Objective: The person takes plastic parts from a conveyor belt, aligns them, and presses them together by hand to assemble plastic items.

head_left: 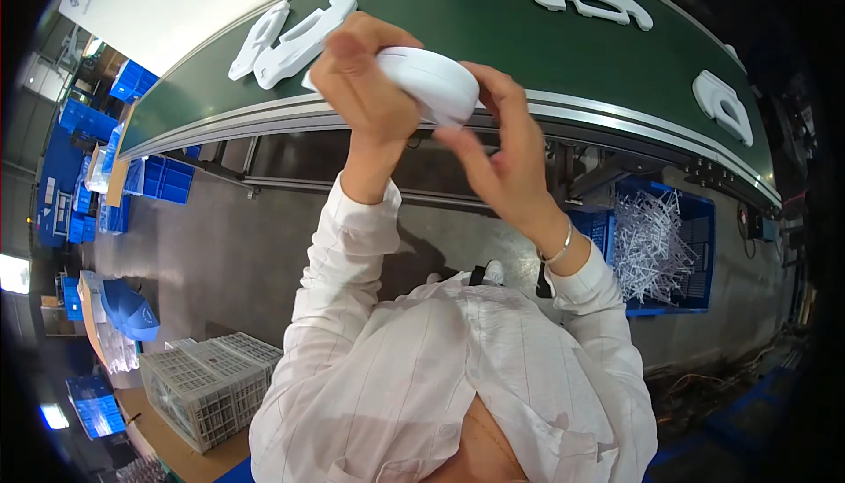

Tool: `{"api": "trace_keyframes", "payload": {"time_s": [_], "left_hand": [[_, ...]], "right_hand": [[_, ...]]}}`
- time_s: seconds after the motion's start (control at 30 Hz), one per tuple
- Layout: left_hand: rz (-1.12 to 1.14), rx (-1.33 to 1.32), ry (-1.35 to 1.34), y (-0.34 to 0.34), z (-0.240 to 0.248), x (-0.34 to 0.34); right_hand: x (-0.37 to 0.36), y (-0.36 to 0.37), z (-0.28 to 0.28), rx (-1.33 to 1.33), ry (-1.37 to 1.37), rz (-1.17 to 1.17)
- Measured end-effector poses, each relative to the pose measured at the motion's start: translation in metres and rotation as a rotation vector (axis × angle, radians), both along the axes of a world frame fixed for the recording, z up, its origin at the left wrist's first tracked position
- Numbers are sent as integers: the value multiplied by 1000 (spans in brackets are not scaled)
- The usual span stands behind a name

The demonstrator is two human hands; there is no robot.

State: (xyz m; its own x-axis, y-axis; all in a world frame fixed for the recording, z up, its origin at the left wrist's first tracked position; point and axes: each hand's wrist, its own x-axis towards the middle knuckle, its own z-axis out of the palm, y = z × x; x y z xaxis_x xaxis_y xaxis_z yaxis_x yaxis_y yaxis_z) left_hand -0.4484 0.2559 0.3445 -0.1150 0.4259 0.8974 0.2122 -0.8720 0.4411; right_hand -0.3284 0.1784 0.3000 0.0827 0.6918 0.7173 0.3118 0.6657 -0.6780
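A white moulded plastic part (436, 82) with a rounded end is held up over the near edge of the green conveyor belt (440, 7). My left hand (365, 78) is closed around its left side. Close to the rounded end, my right hand (502, 144) has its thumb and fingers spread to either side, and slight blur hides whether they touch it. On the belt just left of my hands lie two similar white parts, a wider one (295, 51) and a narrower one (257, 41).
More white parts lie on the belt, a long one (590, 0) at the far side and another (723, 106) at right. A blue crate (695, 294) of thin white scraps stands below the belt. Grey plastic crates (211, 382) are at lower left. A metal rail (607, 113) edges the belt.
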Motion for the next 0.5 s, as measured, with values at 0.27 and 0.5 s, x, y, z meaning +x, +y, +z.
{"api": "trace_keyframes", "payload": {"time_s": [0.27,0.5], "left_hand": [[-351,-215,-338,2,23,-10],[-495,-218,-483,4,44,-4]], "right_hand": [[-2,14,-6,181,-7,-5],[9,28,18,438,-179,-121]]}}
